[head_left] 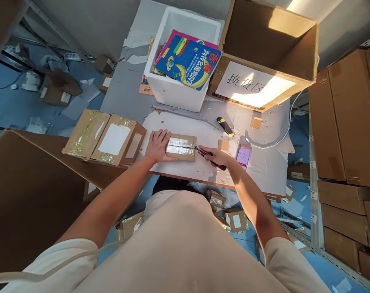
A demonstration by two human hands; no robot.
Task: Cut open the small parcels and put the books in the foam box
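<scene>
On the table (273,167), the small taped carton (182,152) was placed on the near side of the white foam box (179,92). The carton's left end was covered by the left hand (158,146), which was laid flat with the fingers spread and was not closed around anything. The handle of a black-and-red utility knife (203,152) was gripped in the curled fingers of the right hand (220,156). The knife's tip was pointed at the carton's right end, in line with the taped seam, though whether the tape was being touched could not be made out for certain.

A yellow-and-black cutter (225,126) was laid to the near right of the foam box, and a lit phone (242,158) was placed farther out on that same side. Immediately to the foam box's right, a large open carton (252,24) was stood, with a lettered sheet (249,84) fixed to its front. To the foam box's near left, larger taped cartons (114,139) were set side by side. Books, topped by a blue one (188,61), were piled inside the foam box.
</scene>
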